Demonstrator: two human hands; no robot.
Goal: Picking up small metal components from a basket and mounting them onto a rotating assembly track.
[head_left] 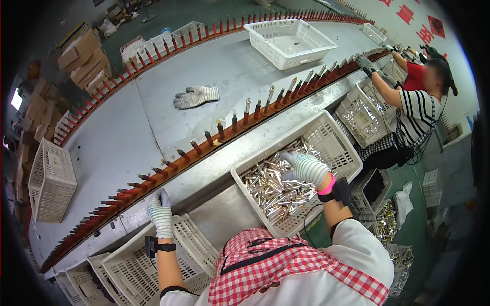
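Observation:
My left hand (161, 217), in a white striped glove with grey fingertips, is at the table's near edge beside the rail of upright pegs. Its fingers point up, slightly apart, and nothing shows in them. My right hand (309, 168), gloved alike, reaches into a white plastic basket (343, 137). Its fingers are spread over a heap of shiny silver metal tubes (278, 191), touching the pile. On the rail (196, 155), the nearer pegs (148, 178) are bare, dark-tipped and red. Farther right, several carry silver tubes (270, 97).
A loose glove (196, 97) lies on the metal table (122, 127), with a white basket (291, 43) beyond it. Another basket (52, 178) stands at far left. Stacked baskets (148, 260) are below my left arm. A co-worker in stripes (418, 109) works at the right.

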